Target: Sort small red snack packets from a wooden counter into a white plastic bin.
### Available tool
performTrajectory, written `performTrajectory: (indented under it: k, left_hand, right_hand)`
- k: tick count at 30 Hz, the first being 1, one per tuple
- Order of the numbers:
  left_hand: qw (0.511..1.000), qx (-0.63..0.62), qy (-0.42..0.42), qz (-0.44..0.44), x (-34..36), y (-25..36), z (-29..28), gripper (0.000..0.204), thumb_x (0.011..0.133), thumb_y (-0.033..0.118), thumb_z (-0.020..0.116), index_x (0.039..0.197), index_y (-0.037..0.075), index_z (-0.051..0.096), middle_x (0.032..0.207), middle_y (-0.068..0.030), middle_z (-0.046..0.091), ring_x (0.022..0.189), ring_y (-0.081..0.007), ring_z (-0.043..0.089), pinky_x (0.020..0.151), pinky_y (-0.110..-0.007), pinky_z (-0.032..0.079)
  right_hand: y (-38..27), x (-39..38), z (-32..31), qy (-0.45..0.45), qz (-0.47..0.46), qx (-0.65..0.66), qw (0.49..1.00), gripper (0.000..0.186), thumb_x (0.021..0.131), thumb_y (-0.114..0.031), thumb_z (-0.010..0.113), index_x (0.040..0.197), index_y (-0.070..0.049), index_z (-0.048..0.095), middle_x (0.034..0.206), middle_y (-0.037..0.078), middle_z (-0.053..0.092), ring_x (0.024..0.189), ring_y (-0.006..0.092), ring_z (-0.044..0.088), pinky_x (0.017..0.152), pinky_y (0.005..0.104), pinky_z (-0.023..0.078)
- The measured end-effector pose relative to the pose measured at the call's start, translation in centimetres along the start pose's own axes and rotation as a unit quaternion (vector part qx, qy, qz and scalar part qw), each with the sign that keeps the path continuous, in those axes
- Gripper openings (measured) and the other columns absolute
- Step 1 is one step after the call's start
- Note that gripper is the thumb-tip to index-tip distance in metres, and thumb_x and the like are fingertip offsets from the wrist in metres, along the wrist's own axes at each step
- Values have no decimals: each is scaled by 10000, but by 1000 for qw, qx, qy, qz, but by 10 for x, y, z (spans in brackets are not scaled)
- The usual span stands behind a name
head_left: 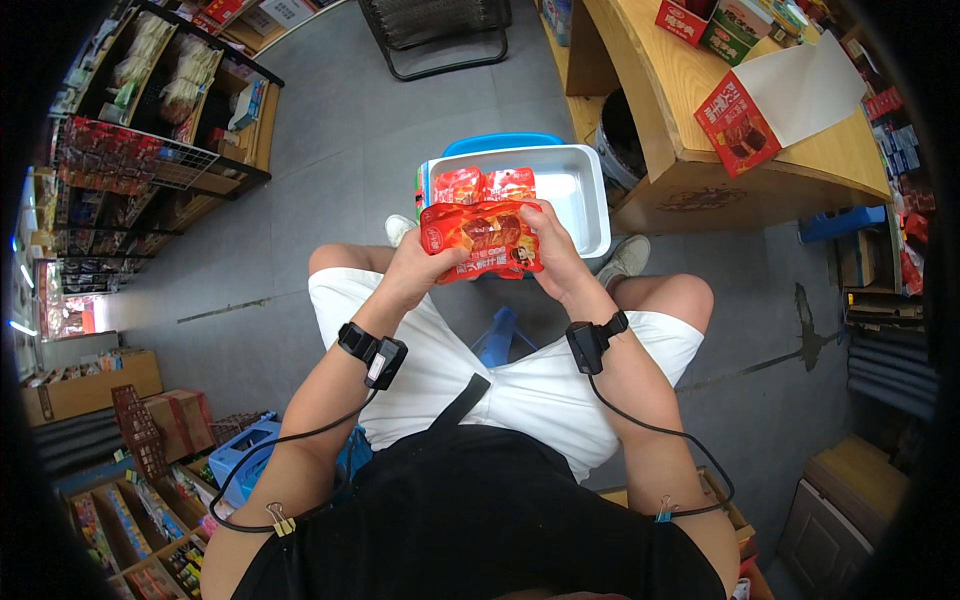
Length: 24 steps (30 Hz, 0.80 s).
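Between my two hands is a red snack packet [490, 238] with a picture of brown food on its front. My left hand [418, 268] grips its left end, thumb across the front. On the right end, my right hand [558, 248] closes round the edge, thumb near the top corner. Just beyond and partly hidden by it, more red packets [460, 184] lie in the left part of a white plastic tray [603, 200]. The tray's right part shows its bare white bottom. A blue rim of something [500, 143] shows behind the tray.
To the right stands a wooden counter [690, 205] with an opened red and white carton [745, 120] on top. A bin [615, 140] sits beside it. Black shelving [170, 150] with hanging packets is at the left. A folding chair [440, 40] stands ahead.
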<state>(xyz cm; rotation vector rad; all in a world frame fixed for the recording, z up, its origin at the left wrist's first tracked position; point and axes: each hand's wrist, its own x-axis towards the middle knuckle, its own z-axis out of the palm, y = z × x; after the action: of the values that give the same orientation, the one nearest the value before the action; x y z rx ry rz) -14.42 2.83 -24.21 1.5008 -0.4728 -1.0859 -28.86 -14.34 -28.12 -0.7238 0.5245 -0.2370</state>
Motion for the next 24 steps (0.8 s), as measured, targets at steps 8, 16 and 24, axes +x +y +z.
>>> performTrajectory:
  k: [8, 16, 24]
  left_hand:
    - [986, -158, -12, -53, -1, 9, -3, 503, 970, 172, 707, 1373, -30, 483, 1238, -170, 664, 1019, -264, 729, 746, -408, 668]
    - [955, -283, 68, -51, 0, 4, -3, 510, 990, 171, 668, 1421, 16, 445, 1313, -176, 626, 1120, -304, 695, 731, -412, 677]
    - [980, -158, 112, 37, 5, -12, -7, 429, 969, 104, 695, 1324, -48, 509, 1214, -171, 663, 991, -257, 731, 734, -376, 674]
  right_hand:
    - [1, 8, -4, -92, -92, 178, 975, 326, 1099, -340, 484, 1287, -75, 520, 1285, 92, 596, 1172, 192, 628, 1003, 390, 545]
    - [23, 15, -9, -32, -73, -11, 997, 147, 1029, -128, 607, 1144, -62, 543, 995, 67, 688, 847, 139, 712, 645, 300, 624]
    - [21, 20, -25, -23, 30, -162, 986, 142, 1059, -157, 543, 1082, -26, 594, 897, 81, 697, 721, 156, 713, 550, 250, 560]
